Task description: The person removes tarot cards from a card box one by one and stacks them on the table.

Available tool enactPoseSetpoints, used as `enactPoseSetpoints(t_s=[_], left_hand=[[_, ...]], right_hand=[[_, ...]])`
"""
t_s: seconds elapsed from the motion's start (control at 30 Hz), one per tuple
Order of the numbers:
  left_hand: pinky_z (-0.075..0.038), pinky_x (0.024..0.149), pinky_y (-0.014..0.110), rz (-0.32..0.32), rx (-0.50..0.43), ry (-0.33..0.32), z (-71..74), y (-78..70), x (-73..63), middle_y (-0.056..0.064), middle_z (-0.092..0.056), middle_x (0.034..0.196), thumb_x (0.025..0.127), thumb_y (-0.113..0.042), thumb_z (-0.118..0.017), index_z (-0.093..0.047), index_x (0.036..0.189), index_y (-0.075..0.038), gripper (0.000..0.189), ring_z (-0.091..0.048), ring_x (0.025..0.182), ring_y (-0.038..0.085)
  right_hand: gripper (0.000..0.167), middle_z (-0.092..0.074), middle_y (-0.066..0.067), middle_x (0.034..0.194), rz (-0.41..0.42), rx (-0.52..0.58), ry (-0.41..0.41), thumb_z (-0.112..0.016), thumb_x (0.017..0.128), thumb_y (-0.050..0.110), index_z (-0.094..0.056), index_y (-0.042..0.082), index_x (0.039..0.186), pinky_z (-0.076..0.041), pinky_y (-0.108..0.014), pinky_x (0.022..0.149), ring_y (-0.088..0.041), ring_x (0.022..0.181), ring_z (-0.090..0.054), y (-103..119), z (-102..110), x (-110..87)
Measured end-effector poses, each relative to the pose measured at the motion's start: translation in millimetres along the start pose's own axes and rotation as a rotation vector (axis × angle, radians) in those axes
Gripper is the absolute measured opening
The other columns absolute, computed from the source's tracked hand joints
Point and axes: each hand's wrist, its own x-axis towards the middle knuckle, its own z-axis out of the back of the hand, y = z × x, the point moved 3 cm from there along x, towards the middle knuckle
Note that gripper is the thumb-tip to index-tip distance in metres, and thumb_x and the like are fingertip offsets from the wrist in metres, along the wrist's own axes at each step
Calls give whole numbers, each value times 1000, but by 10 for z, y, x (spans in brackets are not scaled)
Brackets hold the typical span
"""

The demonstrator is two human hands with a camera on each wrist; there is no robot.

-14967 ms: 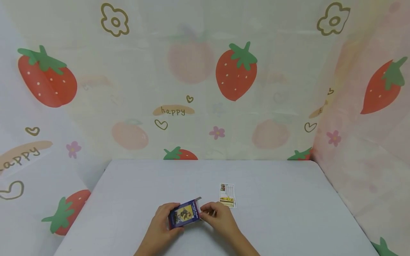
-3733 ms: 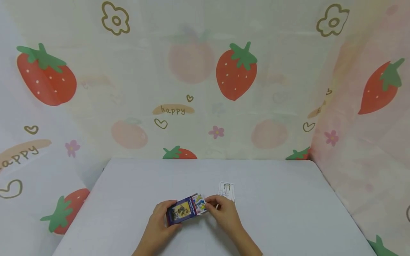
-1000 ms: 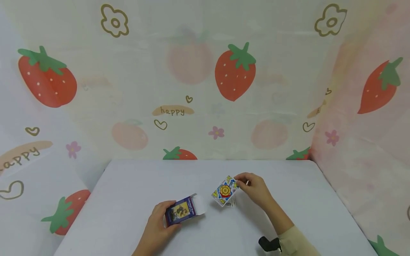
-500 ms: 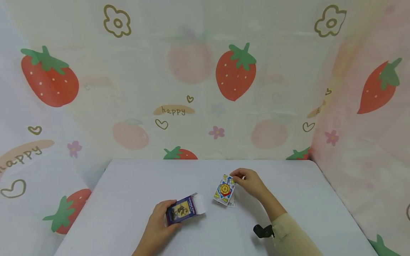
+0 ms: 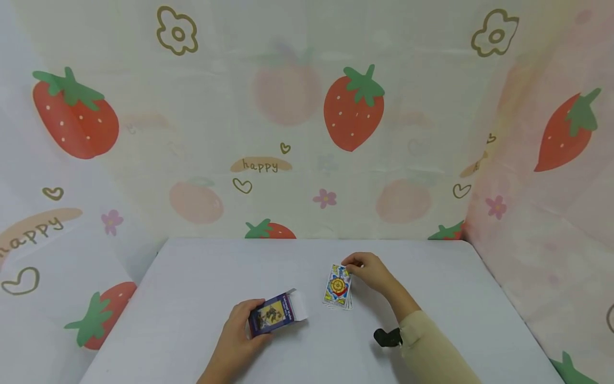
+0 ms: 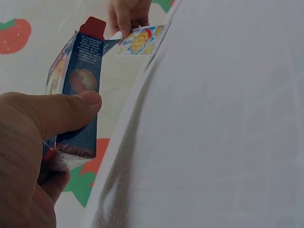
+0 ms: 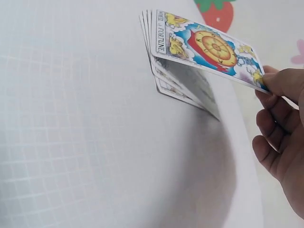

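In the head view my left hand (image 5: 237,336) grips a dark blue tarot card box (image 5: 270,316) near the front of the table. Its end flap (image 5: 299,305) stands open toward the right. The thumb presses the box's narrow side in the left wrist view. Farther right, my right hand (image 5: 373,273) pinches a Wheel of Fortune tarot card (image 5: 338,286) by its far short edge. That card overlaps a small fanned pile of cards (image 7: 165,89) on the table. In the right wrist view its held end is tilted up above the pile, while the other end meets it.
The table (image 5: 206,272) has a white cover, and its far edge meets a patterned curtain (image 5: 307,213) with strawberries. A black camera mount (image 5: 387,337) sticks out from the right wrist, beside the beige sleeve (image 5: 434,346). Similar cloth hangs at both sides.
The right hand has drawn the Wheel of Fortune card from the box and carried it right, onto the pile. Over the last second the card turned more upright. The left hand stayed put.
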Motion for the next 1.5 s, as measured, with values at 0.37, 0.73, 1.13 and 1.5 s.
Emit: enactPoseSetpoints(t_s=[0.37, 0.73, 1.13, 1.5], left_hand=[[-44, 114, 51, -6, -2, 5, 6, 0, 3, -5, -59, 137, 67, -15, -96, -57, 139, -20, 82, -54, 131, 20], [-45, 113, 51, -27, -5, -7, -2, 20, -9, -6, -58, 137, 67, -15, -96, -57, 139, -21, 82, -54, 130, 18], [-44, 114, 51, -13, -9, -1, 10, 5, 0, -4, -59, 137, 66, -14, -96, -58, 138, -20, 82, -54, 131, 19], [-44, 113, 54, -23, -6, -4, 18, -5, -11, -1, -59, 138, 67, -15, -96, -57, 138, -18, 81, -54, 131, 22]], right_hand=[[9, -69, 0, 95, -90, -11, 18, -67, 99, 13, -76, 13, 103, -52, -30, 76, -16, 87, -60, -193, -109, 114], [10, -71, 2, 99, -63, -98, -5, -67, 99, 11, -76, 14, 100, -55, -36, 85, -14, 91, -61, -262, -195, 137], [9, -71, 2, 100, 2, -164, -13, -70, 97, 10, -77, 15, 98, -56, -39, 90, -15, 95, -62, -271, -244, 172], [9, -69, 3, 95, 9, -156, -83, -72, 96, 15, -77, 14, 103, -51, -33, 81, -14, 87, -58, -244, -201, 138]])
